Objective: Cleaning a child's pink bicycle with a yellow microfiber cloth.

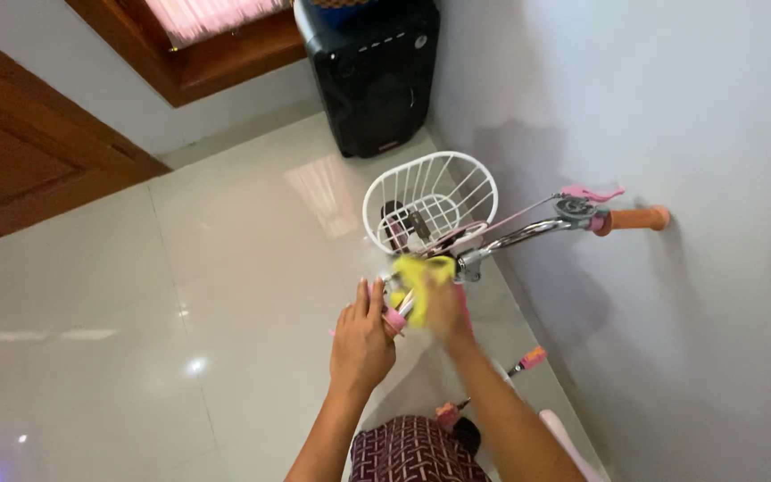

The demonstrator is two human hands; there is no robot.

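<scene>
Two hands on the small pink bicycle's chrome handlebar (528,234) by the white wire basket (431,202): right hand (445,308) clasps a yellow cloth (418,272) against it, left hand (361,341) curls around the near grip, steadying it

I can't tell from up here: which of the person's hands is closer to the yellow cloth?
The right hand. It presses the yellow cloth onto the bicycle handlebar. The left hand sits just beside it, lower left, on the handlebar's near end.
</scene>
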